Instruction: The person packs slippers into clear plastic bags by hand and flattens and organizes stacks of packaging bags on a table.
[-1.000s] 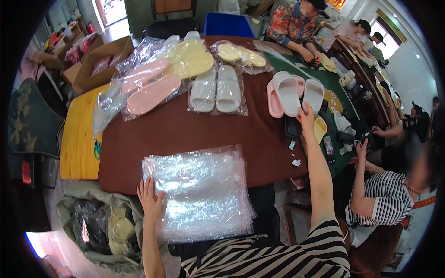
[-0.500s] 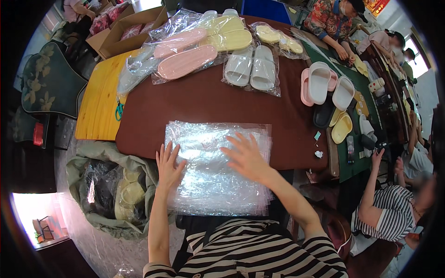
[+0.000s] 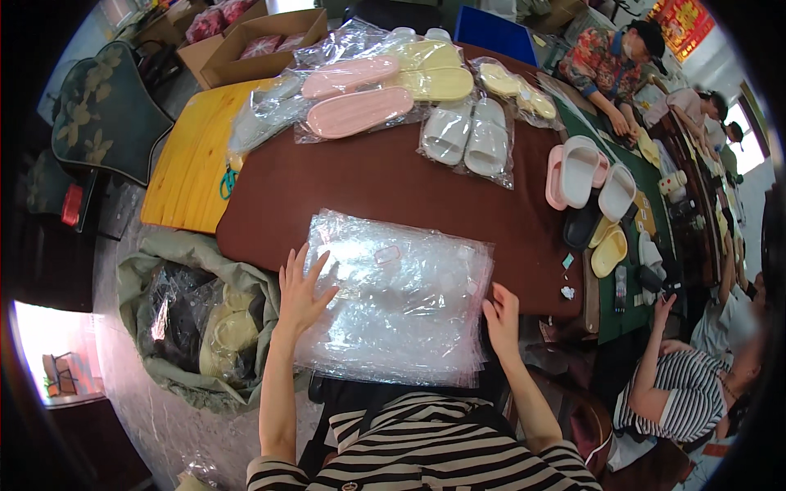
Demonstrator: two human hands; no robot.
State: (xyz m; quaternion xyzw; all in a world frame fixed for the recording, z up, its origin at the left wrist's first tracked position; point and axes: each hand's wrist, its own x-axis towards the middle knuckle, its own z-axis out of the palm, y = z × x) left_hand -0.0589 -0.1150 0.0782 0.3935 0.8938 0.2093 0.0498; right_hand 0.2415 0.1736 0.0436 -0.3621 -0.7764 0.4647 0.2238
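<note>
A stack of clear plastic bags point(image 3: 393, 303) lies at the near edge of the brown-covered table, its sheets slightly uneven at the right. My left hand point(image 3: 301, 290) is open, fingers spread, against the stack's left edge. Beside the right edge is my right hand point(image 3: 502, 319), its fingers loosely bent and thumb apart, with nothing visible in it. Farther back lie bagged slippers: a pink pair point(image 3: 360, 112), a yellow pair point(image 3: 434, 83) and a light grey pair point(image 3: 487, 143).
Unbagged white slippers point(image 3: 580, 172) and a yellow clog point(image 3: 608, 251) lie at the right. Green scissors point(image 3: 228, 183) rest by the yellow wooden board point(image 3: 190, 155). A green sack point(image 3: 176, 380) stands on the floor at left. Co-workers sit along the right, one in a striped shirt point(image 3: 684, 393).
My right hand has moved off the top of the bags to their right edge. The left hand stays at the left edge. The view has shifted and tilted slightly.
</note>
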